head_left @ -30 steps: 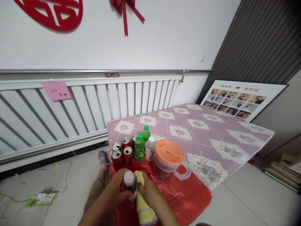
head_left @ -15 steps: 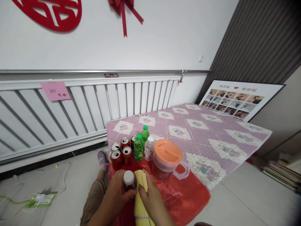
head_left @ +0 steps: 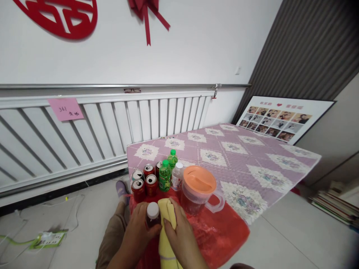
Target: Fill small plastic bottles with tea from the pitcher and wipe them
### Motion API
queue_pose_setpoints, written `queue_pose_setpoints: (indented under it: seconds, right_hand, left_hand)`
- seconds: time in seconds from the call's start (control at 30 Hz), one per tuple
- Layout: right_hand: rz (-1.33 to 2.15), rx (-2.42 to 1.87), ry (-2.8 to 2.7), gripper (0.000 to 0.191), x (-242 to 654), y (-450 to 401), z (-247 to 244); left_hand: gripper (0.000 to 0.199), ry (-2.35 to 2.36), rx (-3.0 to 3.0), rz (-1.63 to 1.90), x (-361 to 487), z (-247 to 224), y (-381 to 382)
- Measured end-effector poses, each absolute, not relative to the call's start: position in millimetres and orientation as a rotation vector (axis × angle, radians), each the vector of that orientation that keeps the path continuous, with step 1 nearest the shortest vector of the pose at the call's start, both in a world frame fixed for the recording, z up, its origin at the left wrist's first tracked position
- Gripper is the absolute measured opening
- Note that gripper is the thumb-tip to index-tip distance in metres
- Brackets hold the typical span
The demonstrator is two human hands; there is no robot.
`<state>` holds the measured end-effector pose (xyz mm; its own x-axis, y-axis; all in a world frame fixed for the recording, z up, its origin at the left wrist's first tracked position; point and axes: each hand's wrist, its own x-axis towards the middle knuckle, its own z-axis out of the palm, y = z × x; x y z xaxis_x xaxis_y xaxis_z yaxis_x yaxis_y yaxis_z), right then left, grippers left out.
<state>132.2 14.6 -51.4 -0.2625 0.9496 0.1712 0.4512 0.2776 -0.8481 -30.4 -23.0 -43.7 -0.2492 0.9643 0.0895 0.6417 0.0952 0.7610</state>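
Note:
My left hand point(head_left: 139, 226) is wrapped round a clear bottle with a white cap point(head_left: 153, 211), which stands upright near the table's front edge. Right beside it, my right hand point(head_left: 179, 228) grips a folded yellow cloth point(head_left: 167, 244) that hangs down toward me. Beyond my hands are several open drink cans point(head_left: 151, 185), two green-capped bottles point(head_left: 165, 176) and a white-capped bottle point(head_left: 177, 177). To their right sits a clear pitcher with an orange lid point(head_left: 199, 180). A red plastic sheet point(head_left: 221, 235) lies under the pitcher and my hands.
A patterned purple cloth point(head_left: 235, 147) covers the table. Behind it runs a white radiator point(head_left: 146, 116), and a photo board point(head_left: 277, 116) leans at the back right. On the floor at left lie a power strip point(head_left: 49, 239) and cables; books point(head_left: 333, 205) are stacked at right.
The top of the yellow cloth has shifted slightly left and up, closer to the bottle, with my right hand still on it. My left hand keeps its hold; the view has moved slightly.

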Motion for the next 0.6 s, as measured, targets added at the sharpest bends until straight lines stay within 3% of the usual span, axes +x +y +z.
queue_pose_setpoints:
  seconds: [0.23, 0.37, 0.43, 0.6]
  right_hand:
    - [1.03, -1.435, -1.891, 0.056, 135, 22, -87]
    - [1.018, -1.43, -1.844, 0.053, 138, 22, -93]
    - [1.013, -1.422, -1.825, 0.052, 138, 22, -92]
    - [0.974, -1.365, -1.794, 0.057, 136, 15, -71]
  left_hand:
    - [0.043, 1.893, 1.612, 0.936, -34, -23, -24]
    - [0.078, 1.655, 1.645, 0.893, -49, -18, -20]
    - [0.087, 1.561, 1.66, 0.877, -57, -20, -18]
    - [0.078, 1.594, 1.695, 0.865, -58, -19, -17]
